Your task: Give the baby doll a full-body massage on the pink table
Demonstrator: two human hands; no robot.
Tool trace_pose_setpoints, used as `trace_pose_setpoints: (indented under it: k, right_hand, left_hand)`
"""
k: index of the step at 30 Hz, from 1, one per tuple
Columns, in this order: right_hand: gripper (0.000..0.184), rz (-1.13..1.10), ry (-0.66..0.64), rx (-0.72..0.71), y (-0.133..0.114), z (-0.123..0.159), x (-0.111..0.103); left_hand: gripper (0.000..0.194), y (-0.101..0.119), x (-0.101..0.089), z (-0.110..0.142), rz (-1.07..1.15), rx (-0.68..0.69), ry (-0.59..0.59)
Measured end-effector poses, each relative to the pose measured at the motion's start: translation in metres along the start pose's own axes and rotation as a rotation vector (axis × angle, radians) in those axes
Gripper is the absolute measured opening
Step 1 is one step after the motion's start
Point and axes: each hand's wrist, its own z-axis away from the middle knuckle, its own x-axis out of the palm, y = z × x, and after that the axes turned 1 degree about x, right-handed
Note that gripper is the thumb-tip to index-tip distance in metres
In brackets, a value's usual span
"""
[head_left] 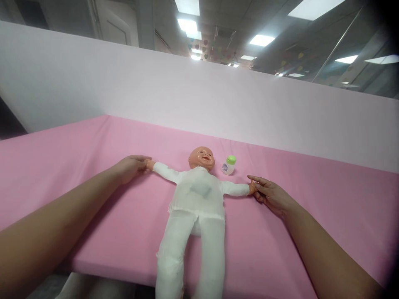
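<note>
A baby doll (196, 199) in a white suit lies on its back on a pink mattress (93, 166), arms spread wide and legs hanging over the near edge. My left hand (132, 166) is curled round the doll's hand on the left side. My right hand (269, 193) pinches the doll's other hand, fingers partly stretched. A small white bottle with a green cap (229, 165) stands just right of the doll's head.
A tall white partition (187, 95) runs along the far side of the mattress. Ceiling lights and glass walls show above it. The mattress's near edge drops off under the doll's legs.
</note>
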Motion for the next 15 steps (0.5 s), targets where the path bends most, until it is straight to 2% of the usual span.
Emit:
trace_pose_setpoints:
  k: [3, 7, 11, 15]
  right_hand:
    - [0.062, -0.035, -0.087, 0.015, -0.003, 0.004, -0.001]
    - [0.047, 0.014, -0.089, 0.009, -0.005, 0.005, 0.002]
    - [0.034, 0.104, -0.028, 0.010, -0.006, 0.004, 0.008]
    - [0.042, 0.177, 0.056, 0.050, -0.007, 0.002, 0.012]
  left_hand:
    - [0.046, 0.000, -0.001, 0.001, 0.004, 0.025, -0.046]
    - [0.037, -0.004, -0.007, -0.003, -0.092, 0.065, -0.108]
    - [0.038, -0.010, -0.011, -0.011, -0.205, 0.070, -0.041]
    - [0.039, -0.014, -0.010, -0.015, -0.251, 0.084, 0.027]
